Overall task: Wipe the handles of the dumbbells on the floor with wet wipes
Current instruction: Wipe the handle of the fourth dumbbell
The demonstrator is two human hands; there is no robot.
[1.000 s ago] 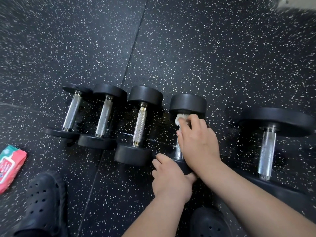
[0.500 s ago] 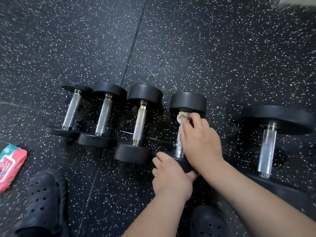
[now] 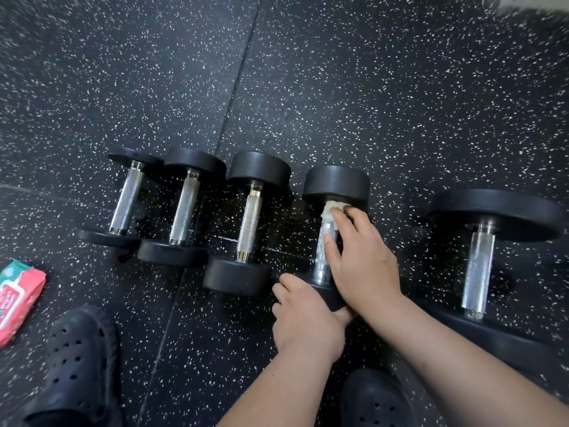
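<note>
Several black dumbbells with chrome handles lie in a row on the speckled floor. On the fourth dumbbell [image 3: 336, 183], my right hand [image 3: 360, 257] wraps around the handle [image 3: 323, 257] and holds a white wet wipe [image 3: 331, 210] against it, close to the far weight head. My left hand [image 3: 303, 315] grips that dumbbell's near weight head, most of which is hidden under both hands.
Three smaller dumbbells [image 3: 246, 223] lie to the left, and a larger dumbbell [image 3: 480, 260] to the right. A pink and green wet wipes pack [image 3: 17, 298] lies at the left edge. My black clogs [image 3: 77, 365] stand near the bottom.
My right hand and the wipe stay at the far end of the handle, with only a slight shift. My left hand has not moved from the near weight head.
</note>
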